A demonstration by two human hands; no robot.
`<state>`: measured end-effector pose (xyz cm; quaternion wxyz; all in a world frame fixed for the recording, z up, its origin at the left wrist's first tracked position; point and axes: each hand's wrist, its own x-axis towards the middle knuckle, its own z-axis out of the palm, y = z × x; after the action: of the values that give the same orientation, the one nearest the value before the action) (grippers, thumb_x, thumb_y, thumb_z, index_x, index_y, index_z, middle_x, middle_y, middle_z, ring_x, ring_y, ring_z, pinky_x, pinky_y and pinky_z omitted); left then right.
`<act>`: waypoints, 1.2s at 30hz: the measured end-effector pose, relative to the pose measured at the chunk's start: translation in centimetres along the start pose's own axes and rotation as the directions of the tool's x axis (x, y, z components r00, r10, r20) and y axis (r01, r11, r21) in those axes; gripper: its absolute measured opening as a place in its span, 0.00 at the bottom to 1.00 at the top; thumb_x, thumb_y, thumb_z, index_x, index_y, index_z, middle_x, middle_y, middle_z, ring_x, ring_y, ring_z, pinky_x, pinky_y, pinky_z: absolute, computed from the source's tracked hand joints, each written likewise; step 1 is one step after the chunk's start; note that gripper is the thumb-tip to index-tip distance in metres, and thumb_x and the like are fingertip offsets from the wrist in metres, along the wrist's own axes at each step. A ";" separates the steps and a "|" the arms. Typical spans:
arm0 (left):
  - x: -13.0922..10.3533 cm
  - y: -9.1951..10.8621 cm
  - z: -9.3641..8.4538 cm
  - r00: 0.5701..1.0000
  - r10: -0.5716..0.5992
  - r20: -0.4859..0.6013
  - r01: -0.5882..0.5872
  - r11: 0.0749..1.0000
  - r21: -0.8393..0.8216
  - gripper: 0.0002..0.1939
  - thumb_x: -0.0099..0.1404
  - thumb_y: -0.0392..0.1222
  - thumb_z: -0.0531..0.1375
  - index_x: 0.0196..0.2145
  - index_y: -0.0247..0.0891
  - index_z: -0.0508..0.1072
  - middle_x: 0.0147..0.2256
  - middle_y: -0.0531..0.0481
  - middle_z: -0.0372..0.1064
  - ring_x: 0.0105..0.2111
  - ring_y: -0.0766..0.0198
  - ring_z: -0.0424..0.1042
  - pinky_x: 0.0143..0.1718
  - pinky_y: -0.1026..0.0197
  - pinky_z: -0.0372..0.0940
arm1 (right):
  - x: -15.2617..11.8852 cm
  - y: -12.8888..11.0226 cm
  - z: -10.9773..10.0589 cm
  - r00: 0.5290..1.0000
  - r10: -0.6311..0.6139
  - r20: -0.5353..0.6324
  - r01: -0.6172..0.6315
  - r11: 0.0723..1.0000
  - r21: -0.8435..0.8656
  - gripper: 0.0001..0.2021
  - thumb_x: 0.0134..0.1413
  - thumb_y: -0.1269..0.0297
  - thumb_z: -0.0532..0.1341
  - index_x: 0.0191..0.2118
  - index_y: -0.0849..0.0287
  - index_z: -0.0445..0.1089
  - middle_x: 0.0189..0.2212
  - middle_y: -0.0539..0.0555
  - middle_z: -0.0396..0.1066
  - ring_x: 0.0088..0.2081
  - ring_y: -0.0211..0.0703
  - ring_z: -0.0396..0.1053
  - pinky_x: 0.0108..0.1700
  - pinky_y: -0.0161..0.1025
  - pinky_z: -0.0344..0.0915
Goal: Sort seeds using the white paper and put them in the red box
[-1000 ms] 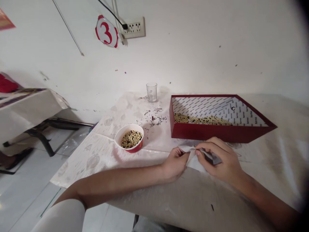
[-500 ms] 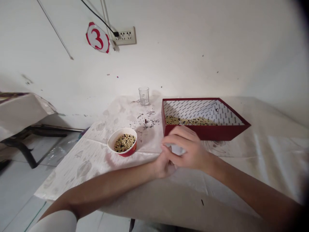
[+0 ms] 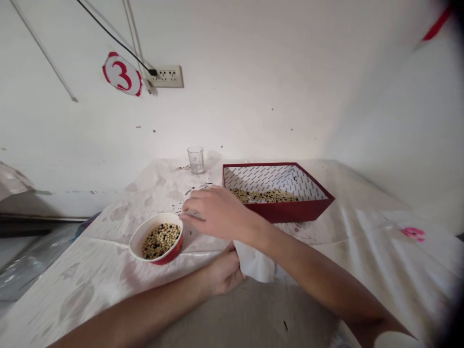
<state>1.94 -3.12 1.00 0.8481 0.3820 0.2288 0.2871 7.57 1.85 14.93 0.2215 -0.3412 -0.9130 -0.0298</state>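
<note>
My left hand (image 3: pixel 225 271) is closed on the edge of a white, soft-looking sheet (image 3: pixel 256 263); whether it is paper, cloth or a bag I cannot tell. Above it my right hand (image 3: pixel 215 211) reaches left across the table, its fingers loosely bent and slightly apart, with nothing visible in them. Its fingertips are close to the rim of a red-and-white paper bowl (image 3: pixel 136 242); contact cannot be made out. Inside the bowl lie mixed pale and dark beans (image 3: pixel 162 240). Part of the white sheet is hidden behind my right forearm.
A dark red box (image 3: pixel 290 211) with patterned lining holds more mixed beans (image 3: pixel 266 195). Behind stands a clear glass (image 3: pixel 196 160). Small dark bits are scattered between bowl and box on the cloth-covered table (image 3: pixel 105 270). A power strip (image 3: pixel 166 76) is on the wall.
My right hand has moved left, away from my left hand and towards the paper bowl. More of the white sheet in my left hand shows. The camera view has turned rightward.
</note>
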 end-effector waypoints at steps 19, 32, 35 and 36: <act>-0.5 -0.8 -2.2 0.972 -0.232 -0.020 0.233 0.971 0.047 0.21 0.50 0.51 0.75 0.41 0.43 0.84 0.46 0.50 0.82 0.49 0.52 0.77 0.50 0.58 0.69 | -8.7 21.8 -5.4 0.344 0.845 0.410 -0.748 0.511 -0.425 0.09 0.48 0.69 0.73 0.39 0.57 0.83 0.41 0.58 0.81 0.42 0.53 0.77 0.40 0.41 0.71; -0.6 -0.7 -1.3 0.991 -0.131 0.029 0.130 0.991 0.013 0.21 0.53 0.49 0.75 0.44 0.39 0.83 0.49 0.47 0.81 0.50 0.52 0.76 0.50 0.60 0.68 | -8.6 23.1 -4.0 0.302 0.821 0.484 -0.649 0.549 -0.526 0.13 0.45 0.70 0.72 0.41 0.61 0.82 0.41 0.61 0.81 0.46 0.55 0.77 0.47 0.44 0.71; -0.5 -0.8 -1.3 0.988 -0.136 0.070 0.136 0.991 0.001 0.20 0.53 0.51 0.74 0.42 0.40 0.83 0.47 0.47 0.81 0.48 0.54 0.77 0.50 0.59 0.68 | -8.5 23.7 -3.7 0.310 0.782 0.541 -0.622 0.597 -0.506 0.11 0.44 0.71 0.72 0.38 0.60 0.82 0.38 0.59 0.81 0.44 0.53 0.77 0.46 0.42 0.71; -0.6 -0.8 -1.2 0.987 -0.142 0.080 0.143 0.990 -0.001 0.19 0.54 0.51 0.74 0.41 0.40 0.83 0.46 0.47 0.81 0.47 0.54 0.77 0.50 0.60 0.68 | -8.5 24.0 -3.6 0.318 0.774 0.547 -0.616 0.607 -0.502 0.11 0.44 0.71 0.71 0.37 0.60 0.82 0.37 0.59 0.81 0.44 0.53 0.77 0.46 0.41 0.71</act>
<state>1.03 -3.29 -0.28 0.8762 0.3729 0.2205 0.2111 29.90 14.26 12.25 -0.2021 -0.7029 -0.6724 0.1138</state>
